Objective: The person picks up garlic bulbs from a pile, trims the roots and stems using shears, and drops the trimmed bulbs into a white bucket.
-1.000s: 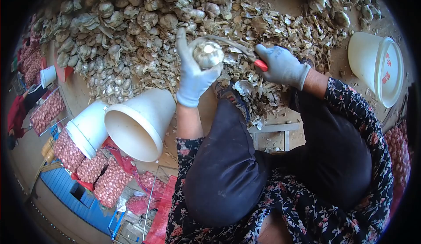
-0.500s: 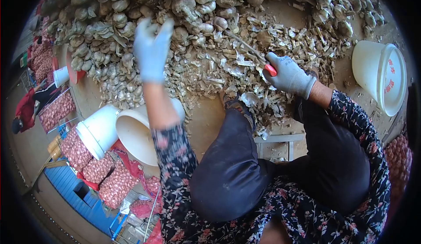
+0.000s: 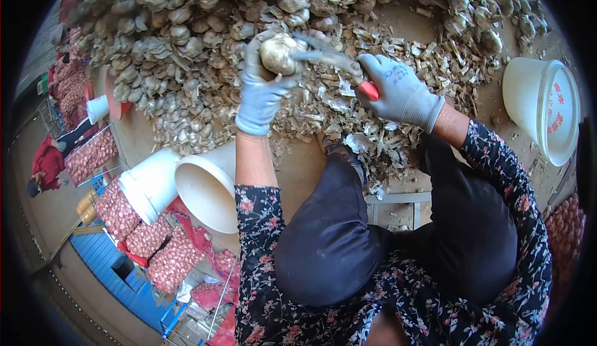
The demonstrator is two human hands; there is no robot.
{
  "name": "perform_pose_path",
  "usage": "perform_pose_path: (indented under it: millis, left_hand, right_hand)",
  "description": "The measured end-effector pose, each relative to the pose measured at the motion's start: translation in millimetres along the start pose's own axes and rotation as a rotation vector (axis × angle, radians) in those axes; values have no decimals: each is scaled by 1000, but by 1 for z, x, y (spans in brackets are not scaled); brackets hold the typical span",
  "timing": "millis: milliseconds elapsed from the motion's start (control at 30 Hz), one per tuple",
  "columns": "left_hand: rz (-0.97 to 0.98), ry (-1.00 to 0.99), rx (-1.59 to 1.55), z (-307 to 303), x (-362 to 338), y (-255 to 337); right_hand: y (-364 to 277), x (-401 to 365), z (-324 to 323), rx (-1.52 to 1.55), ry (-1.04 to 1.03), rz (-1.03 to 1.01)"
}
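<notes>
In a grey-white glove, my left hand point(image 3: 255, 97) grips a garlic bulb point(image 3: 277, 54) in front of the heap. My right hand point(image 3: 403, 91), gloved alike, is closed on pruning shears point(image 3: 339, 61) whose red handle shows below the thumb. The shears' blades are spread and blurred, reaching left to the bulb's right side. Beneath both hands lie cut stalks and dry skins point(image 3: 329, 106). Small trimmed-looking bulbs point(image 3: 180, 125) are gathered left of my left wrist.
A large heap of garlic point(image 3: 186, 10) spans the far side. White buckets point(image 3: 149, 181) lie tipped at the left, near red net sacks of garlic point(image 3: 174, 259). A white tub point(image 3: 535, 103) stands at the right. Another person point(image 3: 48, 162) in red is at the far left.
My left hand, open and without a bulb before, has moved right and now holds a garlic bulb. My right hand has shifted left and up slightly, and the shears' blades have spread.
</notes>
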State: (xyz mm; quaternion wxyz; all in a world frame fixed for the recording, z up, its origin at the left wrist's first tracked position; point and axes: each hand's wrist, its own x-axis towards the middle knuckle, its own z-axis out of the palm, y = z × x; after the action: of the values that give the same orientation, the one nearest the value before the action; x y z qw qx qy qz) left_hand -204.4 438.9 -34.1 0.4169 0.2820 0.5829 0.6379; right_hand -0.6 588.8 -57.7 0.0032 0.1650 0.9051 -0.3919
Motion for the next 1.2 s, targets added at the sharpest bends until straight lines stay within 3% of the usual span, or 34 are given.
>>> perform_pose_path:
  millis: [100,200,300,367,467,667,767,833,900,967,1033,1100,1167,1200]
  left_hand:
    - [-9,-33,443,13,-6,39]
    - [-120,-45,345,31,-9,77]
    - [-73,6,634,19,-13,68]
    - [-34,30,570,23,-20,57]
    - [-46,98,519,27,-28,34]
    - [205,77,881,25,-20,8]
    - [92,120,718,25,-21,4]
    - [144,126,707,35,-24,0]
    - [59,226,435,33,-23,-5]
    - [106,257,408,21,-25,-12]
    - [23,302,285,16,-31,-17]
    - [46,286,392,22,-30,-18]
    - [268,301,841,25,-29,-24]
    - [273,286,976,24,-30,-22]
  right_hand:
    - [-16,-5,-2,-178,184,-129]
    - [-25,-8,-9,-180,197,-117]
    - [-31,-8,-12,-139,191,-128]
    - [-26,-5,-7,-131,202,-133]
    - [-29,-7,-9,-179,68,-81]
    - [-18,-5,4,-283,-122,-15]
    - [-10,3,9,-189,-187,60]
    - [-6,12,9,-12,-218,187]
    - [8,4,16,27,-135,161]
    - [12,-10,20,60,-16,183]
    - [7,-21,18,82,-15,133]
    - [-8,-21,6,-128,83,18]
    - [-15,-16,3,-190,96,0]
    - [-18,-13,3,-245,100,-30]
